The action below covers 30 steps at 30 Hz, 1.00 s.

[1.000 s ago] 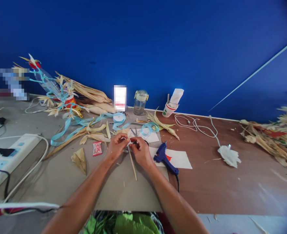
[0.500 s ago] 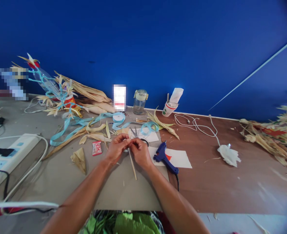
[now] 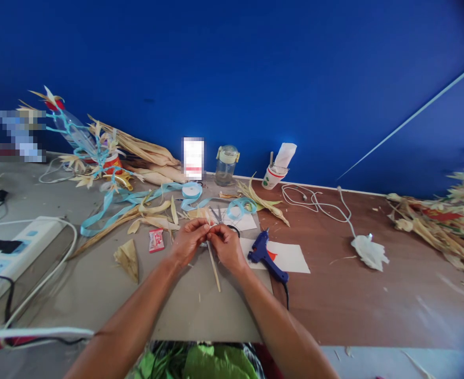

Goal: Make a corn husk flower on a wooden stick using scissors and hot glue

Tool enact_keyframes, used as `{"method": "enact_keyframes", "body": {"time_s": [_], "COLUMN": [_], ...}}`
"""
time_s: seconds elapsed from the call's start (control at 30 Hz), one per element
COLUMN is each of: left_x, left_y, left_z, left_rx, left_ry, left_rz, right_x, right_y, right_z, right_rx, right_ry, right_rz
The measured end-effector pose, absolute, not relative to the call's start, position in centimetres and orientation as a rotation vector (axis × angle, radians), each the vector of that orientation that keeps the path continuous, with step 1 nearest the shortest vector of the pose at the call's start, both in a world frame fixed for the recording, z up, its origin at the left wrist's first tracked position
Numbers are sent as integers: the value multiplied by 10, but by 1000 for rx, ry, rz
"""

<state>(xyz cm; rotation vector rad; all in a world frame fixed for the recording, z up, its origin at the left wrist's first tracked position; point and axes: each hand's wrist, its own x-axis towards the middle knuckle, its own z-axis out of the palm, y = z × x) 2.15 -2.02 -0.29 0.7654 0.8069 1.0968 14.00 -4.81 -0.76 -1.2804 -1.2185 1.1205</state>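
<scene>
A thin pale stick (image 3: 215, 271) slants down toward me from between my two hands. My left hand (image 3: 191, 239) is closed, thumb and finger pinching at the stick's upper end. Right against it, my right hand (image 3: 224, 243) is also closed in a pinch on the same end. A small pale piece shows at the fingertips, too small to make out. To the right lies a blue glue gun (image 3: 262, 250) on a white card (image 3: 293, 258). Left of my hands are a red and white packet (image 3: 157, 240) and a folded piece of dry husk (image 3: 128, 259).
Blue ribbon (image 3: 192, 190) and corn husks (image 3: 157, 208) spread behind my hands. A lidded jar (image 3: 226, 166) and a paper cup (image 3: 274, 176) stand by the blue wall. At left sits a power strip (image 3: 19, 258) with cords; a white cable (image 3: 326, 199) lies at right.
Almost nothing differs. Both hands stay pinched at the stick's upper end, with only a slight shift of the fingers.
</scene>
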Motion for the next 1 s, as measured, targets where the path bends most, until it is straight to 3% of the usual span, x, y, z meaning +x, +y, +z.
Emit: {"method": "enact_keyframes", "body": {"time_s": [1.0], "left_x": [22], "left_y": [-20], "left_z": [-7], "left_rx": [934], "left_ry": [870], "left_rz": [1102], "right_x": [140], "right_y": [-49], "right_z": [-8], "right_rx": [-1289], "right_ry": [-1244], "right_rz": [1052]}}
